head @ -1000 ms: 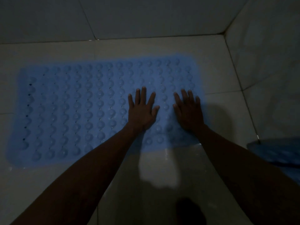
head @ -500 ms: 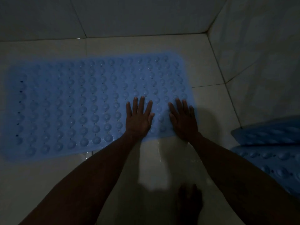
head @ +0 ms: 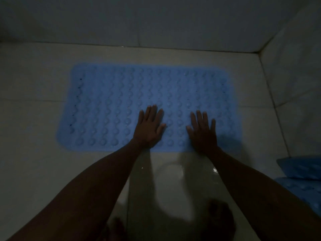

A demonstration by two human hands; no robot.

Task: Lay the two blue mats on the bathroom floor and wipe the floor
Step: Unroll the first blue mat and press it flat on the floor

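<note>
Dim tiled floor [head: 34, 171] | first blue mat [head: 112, 105] flat, long axis left-right | left hand [head: 149, 129], right hand [head: 202, 134] pressing, fingers spread, holding nothing | second mat [head: 302, 169] apparently folded, nearest right hand

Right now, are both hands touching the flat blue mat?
Touching. The head view shows the left hand and right hand lying flat, fingers spread, on the blue mat.
</note>
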